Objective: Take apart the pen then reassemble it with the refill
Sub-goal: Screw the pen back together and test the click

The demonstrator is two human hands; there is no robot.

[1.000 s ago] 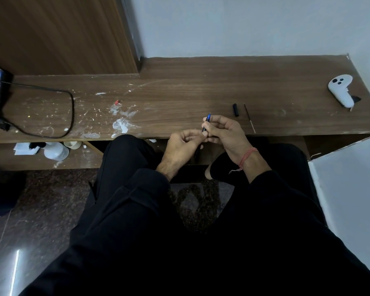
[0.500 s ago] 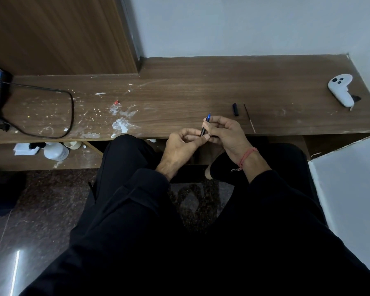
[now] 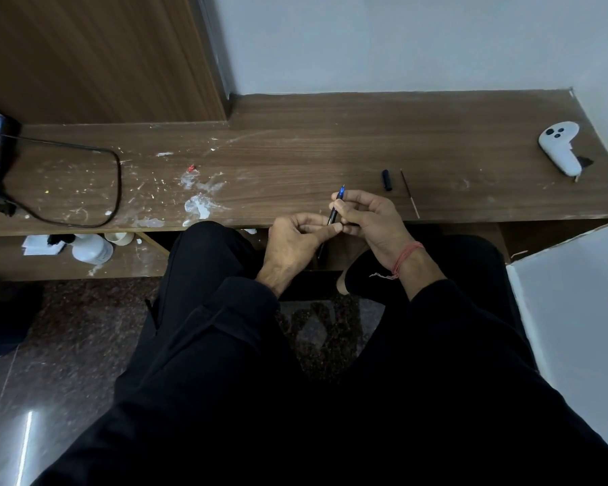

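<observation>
Blue-tipped pen is held between both hands at the near edge of the wooden desk, tip pointing far and slightly right, dark barrel running down toward the lap. Right hand is closed around the upper part near the tip, fingers curled over it. Left hand is pinched on the barrel lower down, thumb laid across it.

Two loose parts are lying on the desk just beyond the right hand: a short black cap and, just right of it, a thin refill, lying lengthways from far to near. The two are close but not touching.

Step judged: disassembly looks mostly done, with the barrel section now being worked, either twisted apart or screwed back; which one cannot be told. The refill is not yet back in the pen. Next move is judged to need the barrel opened and steadied in one hand, the refill picked off the desk and fed in straight, then the tip section threaded on.

Desk surface is brown wood grain, smeared with white paint splatter at left. A black cable is looped far left, a white controller sits far right. Pale wall behind, dark speckled floor below, a lower shelf with a white bottle.
</observation>
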